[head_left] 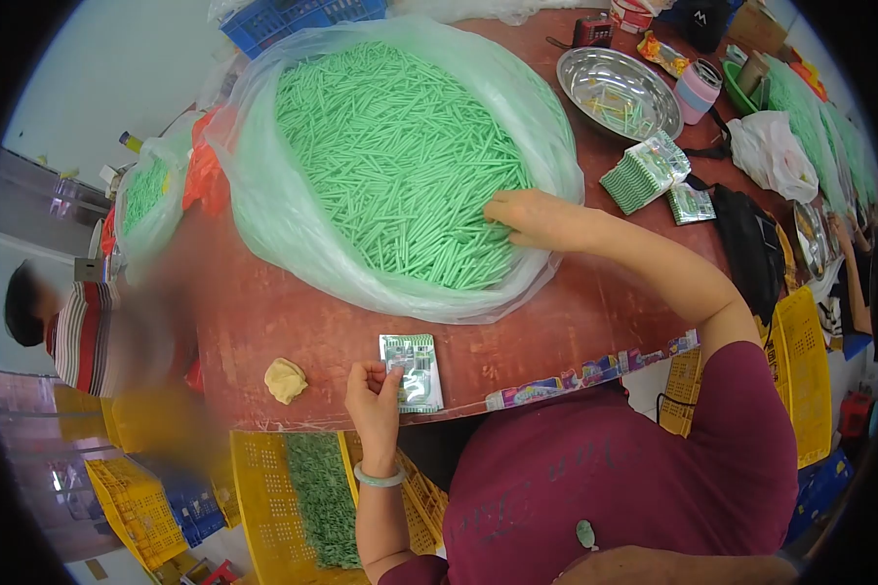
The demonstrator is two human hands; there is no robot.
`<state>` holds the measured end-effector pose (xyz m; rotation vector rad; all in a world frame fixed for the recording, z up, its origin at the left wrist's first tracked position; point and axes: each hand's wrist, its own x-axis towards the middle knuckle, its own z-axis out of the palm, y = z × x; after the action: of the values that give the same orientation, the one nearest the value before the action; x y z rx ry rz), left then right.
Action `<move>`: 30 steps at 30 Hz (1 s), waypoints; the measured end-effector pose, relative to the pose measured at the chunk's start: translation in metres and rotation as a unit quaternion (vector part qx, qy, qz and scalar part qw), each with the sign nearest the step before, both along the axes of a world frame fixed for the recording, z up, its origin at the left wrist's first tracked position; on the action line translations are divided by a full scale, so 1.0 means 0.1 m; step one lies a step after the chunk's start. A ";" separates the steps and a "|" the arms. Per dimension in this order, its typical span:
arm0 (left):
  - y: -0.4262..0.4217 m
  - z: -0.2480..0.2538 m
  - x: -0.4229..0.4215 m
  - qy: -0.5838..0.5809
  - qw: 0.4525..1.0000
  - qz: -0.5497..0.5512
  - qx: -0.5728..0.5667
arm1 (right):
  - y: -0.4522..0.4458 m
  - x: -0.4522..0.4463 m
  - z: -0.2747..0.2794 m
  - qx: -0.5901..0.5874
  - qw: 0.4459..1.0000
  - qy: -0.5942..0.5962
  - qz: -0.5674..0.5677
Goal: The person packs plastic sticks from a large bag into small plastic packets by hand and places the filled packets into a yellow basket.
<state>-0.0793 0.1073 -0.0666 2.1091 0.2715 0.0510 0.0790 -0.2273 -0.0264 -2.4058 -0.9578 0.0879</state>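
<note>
My left hand (371, 398) pinches the left edge of a small silver and green foil packet (419, 375) at the table's near edge. A pale green bangle circles that wrist. With its fingers drawn together, my right hand (535, 218) grips at thin green sticks (473, 210) along the right side of a big heap; its fingertips are partly hidden. The heap fills a large clear plastic bag (263, 219) with its mouth spread wide.
A crumpled yellowish lump (285, 380) lies left of the packet. At right are stacked packets (646, 171), a metal bowl (580, 73) with some sticks, and a pink jar (698, 93). Yellow crates (268, 487) stand below the table. Another person (78, 327) is at left.
</note>
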 end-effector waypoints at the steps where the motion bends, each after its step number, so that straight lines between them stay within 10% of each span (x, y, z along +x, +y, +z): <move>1: 0.00 0.00 0.00 -0.001 1.000 0.003 -0.018 | 0.01 0.00 -0.01 0.000 1.000 0.000 0.002; 17: 0.02 0.10 -0.17 -0.109 0.965 0.096 -0.219 | -0.01 -0.03 -0.10 0.022 0.998 -0.007 -0.059; 23: -0.02 0.35 -0.13 0.054 0.806 0.063 -0.586 | -0.08 0.07 -0.18 0.055 0.996 0.001 -0.070; 30: -0.30 0.41 -0.14 0.087 0.809 -0.004 -0.581 | -0.11 0.10 -0.06 0.134 0.978 0.128 -0.097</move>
<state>-0.0936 0.0772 -0.0251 0.8753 0.2942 -0.2605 0.0887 -0.2386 -0.0323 -2.1612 -0.5744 0.1792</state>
